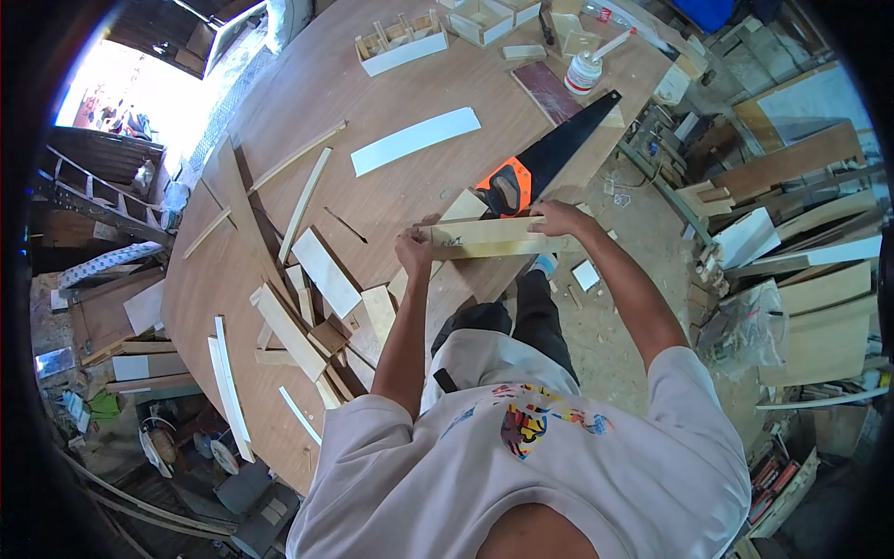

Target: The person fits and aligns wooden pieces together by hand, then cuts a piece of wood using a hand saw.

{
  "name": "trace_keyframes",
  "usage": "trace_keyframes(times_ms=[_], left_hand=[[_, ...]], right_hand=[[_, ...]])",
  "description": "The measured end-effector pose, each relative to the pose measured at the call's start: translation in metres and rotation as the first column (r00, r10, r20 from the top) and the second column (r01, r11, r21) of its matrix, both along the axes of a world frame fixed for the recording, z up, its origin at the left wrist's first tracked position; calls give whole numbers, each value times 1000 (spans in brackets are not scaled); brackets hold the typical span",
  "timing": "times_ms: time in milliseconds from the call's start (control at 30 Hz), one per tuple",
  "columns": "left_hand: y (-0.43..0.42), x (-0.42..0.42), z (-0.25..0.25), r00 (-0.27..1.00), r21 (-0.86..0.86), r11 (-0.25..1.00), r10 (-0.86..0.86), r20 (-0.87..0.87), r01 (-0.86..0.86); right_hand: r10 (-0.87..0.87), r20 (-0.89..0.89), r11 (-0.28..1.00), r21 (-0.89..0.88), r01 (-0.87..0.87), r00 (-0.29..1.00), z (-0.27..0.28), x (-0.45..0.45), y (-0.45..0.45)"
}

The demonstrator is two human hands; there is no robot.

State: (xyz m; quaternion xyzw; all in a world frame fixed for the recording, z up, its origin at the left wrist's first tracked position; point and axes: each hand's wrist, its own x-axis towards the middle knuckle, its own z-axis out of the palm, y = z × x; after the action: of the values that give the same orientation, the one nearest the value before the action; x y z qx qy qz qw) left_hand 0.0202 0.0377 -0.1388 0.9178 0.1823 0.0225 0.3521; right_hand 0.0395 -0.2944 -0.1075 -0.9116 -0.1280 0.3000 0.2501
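Head view, arms [641, 291] outstretched, fingers [542, 225] gripping board [494, 240]

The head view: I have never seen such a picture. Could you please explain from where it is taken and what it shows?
There is no machine here: one camera, worn on a person's head, looks forward and down, past the wearer's white T-shirt. The bare left hand holds one end of a pale wooden board with a marking on it; the bare right hand holds the other end. On the brown table are a handsaw with an orange-and-black handle, a white labelled bottle near its tip, a white-sided open box and several wooden strips.
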Motion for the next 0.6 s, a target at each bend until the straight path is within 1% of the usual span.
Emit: trace_keyframes(times_ms=[33, 100, 133, 200, 233, 300, 433, 500, 533, 600], left_hand=[[1, 0, -5, 1000, 2, 1000, 1, 2, -1], [3, 0, -14, 998, 56, 998, 5, 61, -9], [4, 1, -16, 998, 59, 998, 7, 63, -11], [4, 2, -15, 999, -29, 998, 54, 2, -54], [3, 1, -12, 999, -27, 998, 54, 3, -54], [3, 2, -6, 999, -95, 995, 38, -21, -40], [2, 1, -4, 997, -75, 995, 69, -31, -71], [5, 2, -5, 997, -107, 993, 48, -68, -55], [8, 0, -6, 996, -105, 993, 53, -71, -61], [14, -1, -10, 1000, -131, 991, -12, 4, 12]], right_hand=[[1, 2, 1000, 2, -1, 1000, -8, 5, 0], [28, -81, 999, -25, -30, 996, -20, 13, 0], [30, -79, 999, -22, -31, 996, -24, 17, -2], [55, -196, 998, 13, -54, 979, -27, 23, -3], [56, -196, 998, 16, -54, 979, -28, 25, -3], [62, -279, 997, 63, -46, 958, -28, 28, -2], [80, -255, 994, 89, -59, 964, -28, 21, -3], [68, -178, 978, 205, -30, 982, -27, 14, -4], [73, -181, 978, 207, -35, 981, -26, 9, -4], [-12, -175, 980, 195, 47, 984, -19, -2, -5]])
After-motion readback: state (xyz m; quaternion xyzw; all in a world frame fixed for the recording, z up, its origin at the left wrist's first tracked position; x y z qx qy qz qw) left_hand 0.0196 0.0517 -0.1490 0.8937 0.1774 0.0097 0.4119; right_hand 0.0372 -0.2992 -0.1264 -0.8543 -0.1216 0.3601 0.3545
